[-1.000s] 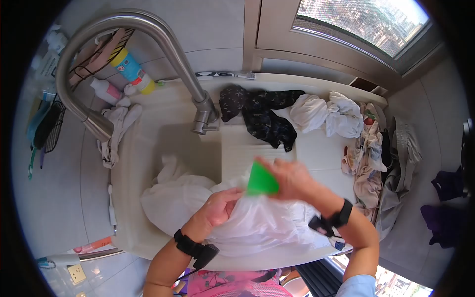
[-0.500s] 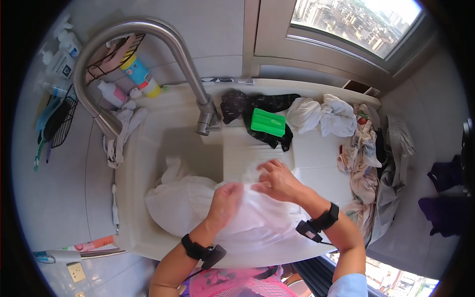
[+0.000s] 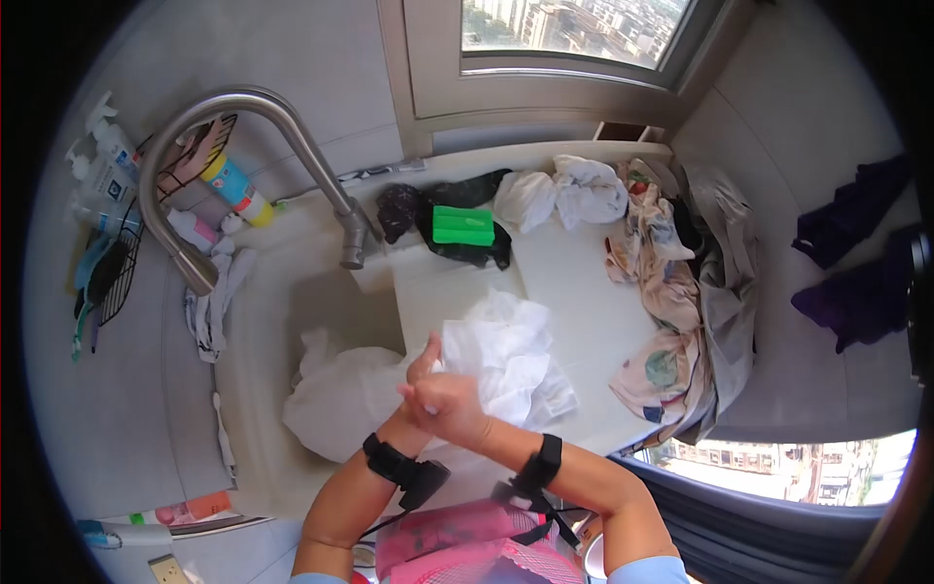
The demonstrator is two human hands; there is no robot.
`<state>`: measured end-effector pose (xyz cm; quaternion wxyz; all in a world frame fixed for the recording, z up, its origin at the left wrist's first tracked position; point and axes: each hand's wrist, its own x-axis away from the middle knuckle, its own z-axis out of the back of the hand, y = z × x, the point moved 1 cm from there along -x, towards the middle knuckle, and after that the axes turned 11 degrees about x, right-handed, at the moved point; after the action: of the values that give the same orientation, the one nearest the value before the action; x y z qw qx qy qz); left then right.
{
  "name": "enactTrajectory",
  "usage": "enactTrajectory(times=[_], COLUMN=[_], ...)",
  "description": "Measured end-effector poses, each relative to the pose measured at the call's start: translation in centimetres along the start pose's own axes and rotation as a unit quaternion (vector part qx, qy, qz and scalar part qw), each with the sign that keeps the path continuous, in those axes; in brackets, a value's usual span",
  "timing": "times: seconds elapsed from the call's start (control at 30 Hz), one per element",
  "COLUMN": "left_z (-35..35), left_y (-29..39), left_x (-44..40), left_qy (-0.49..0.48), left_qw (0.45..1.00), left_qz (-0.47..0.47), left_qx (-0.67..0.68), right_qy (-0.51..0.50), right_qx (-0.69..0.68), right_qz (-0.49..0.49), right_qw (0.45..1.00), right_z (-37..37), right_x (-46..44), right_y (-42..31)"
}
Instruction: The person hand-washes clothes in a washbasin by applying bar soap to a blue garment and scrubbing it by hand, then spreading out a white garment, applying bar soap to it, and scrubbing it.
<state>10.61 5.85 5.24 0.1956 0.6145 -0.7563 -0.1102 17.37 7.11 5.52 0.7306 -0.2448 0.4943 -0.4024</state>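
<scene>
My right hand [image 3: 452,401] lies closed across my left hand [image 3: 425,358], near the left wrist. Most of the left hand is hidden under it; one digit sticks up above, and the other fingers cannot be made out. Just beyond both hands, a crumpled white cloth [image 3: 506,355] rests on the sink's ribbed washboard. More white fabric [image 3: 345,394] spills into the basin to the left. Neither hand visibly grips the cloth.
A green block [image 3: 463,226] sits on black cloth [image 3: 399,212] at the back, beside white bundles [image 3: 589,190]. Patterned clothes [image 3: 662,282] and a grey garment [image 3: 725,263] line the right edge. The curved faucet [image 3: 258,102] arches over the basin [image 3: 336,307]. Bottles [image 3: 112,180] stand left.
Both hands have left the white cloth, which now lies bunched on the washboard. The right hand has moved left onto the left hand. The camera view has shifted toward the right.
</scene>
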Motion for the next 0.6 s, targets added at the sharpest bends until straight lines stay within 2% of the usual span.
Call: enactTrajectory(times=[0.03, 0.1, 0.13, 0.17, 0.2, 0.23, 0.27, 0.3, 0.33, 0.37, 0.4, 0.43, 0.47, 0.5, 0.53, 0.57, 0.6], left_z=[-2.0, -2.8, -3.4, -2.7, -0.7, 3.1, 5.8, 7.9, 1.6, -2.3, -3.0, -1.1, 3.1, 5.8, 5.7, 5.5, 2.4], left_y=[0.4, -1.8, -1.8, -1.5, -1.5, -1.8, -2.9, -4.0, -3.5, -2.9, -2.4, -1.9, -1.7, -3.0, -3.3, -4.3, -4.2], left_x=[1.0, -0.2, 0.1, 0.2, 0.1, 0.1, -0.2, -1.0, -0.4, 0.2, 0.6, -0.3, -0.9, -0.6, -0.1, -0.4, -0.4], left_qy=[0.073, 0.281, 0.344, 0.304, 0.200, 0.042, -0.029, 0.010, 0.173, 0.334, 0.363, 0.171, -0.030, -0.085, -0.141, -0.008, 0.128], left_qw=[0.992, 0.957, 0.937, 0.950, 0.976, 0.988, 0.981, 0.978, 0.977, 0.941, 0.928, 0.979, 0.977, 0.969, 0.951, 0.976, 0.981], left_qz=[-0.015, 0.059, 0.065, 0.063, 0.077, 0.106, 0.120, 0.131, 0.095, 0.057, 0.051, 0.110, 0.166, 0.130, 0.101, 0.064, 0.039], left_qx=[-0.101, 0.045, -0.024, -0.019, 0.032, 0.106, 0.152, 0.162, 0.080, -0.007, -0.059, 0.037, 0.129, 0.192, 0.257, 0.206, 0.141], right_qy=[-0.006, -0.015, -0.051, -0.005, 0.041, 0.007, -0.028, -0.030, -0.032, -0.034, -0.029, -0.010, -0.032, -0.058, -0.081, -0.031, -0.046], right_qx=[0.041, 0.118, 0.130, 0.070, 0.012, -0.007, -0.029, 0.010, 0.048, 0.082, 0.119, 0.152, 0.139, 0.124, 0.108, 0.086, 0.097], right_qz=[-0.014, -0.042, -0.109, -0.062, -0.014, 0.019, 0.050, -0.023, -0.091, -0.164, -0.148, -0.035, -0.008, 0.009, 0.022, 0.016, -0.059], right_qw=[0.999, 0.992, 0.984, 0.996, 0.999, 1.000, 0.998, 0.999, 0.994, 0.982, 0.981, 0.988, 0.990, 0.991, 0.991, 0.996, 0.993], right_z=[1.1, 2.8, 3.3, 2.4, 0.8, 1.7, 2.6, 3.4, 3.5, 3.4, 3.5, 2.1, 1.9, 2.3, 2.5, 1.7, 2.6], right_x=[-1.1, -3.3, -3.2, -2.5, -0.7, -0.7, -0.6, -1.5, -2.4, -2.5, -2.4, -0.6, -0.7, -0.5, -0.1, 0.0, -1.5], right_y=[0.7, 2.1, 1.9, 0.5, -1.3, -2.9, -4.5, -2.4, 0.5, 1.9, 0.6, 1.4, 0.1, -2.4, -3.8, 0.3, 1.8])
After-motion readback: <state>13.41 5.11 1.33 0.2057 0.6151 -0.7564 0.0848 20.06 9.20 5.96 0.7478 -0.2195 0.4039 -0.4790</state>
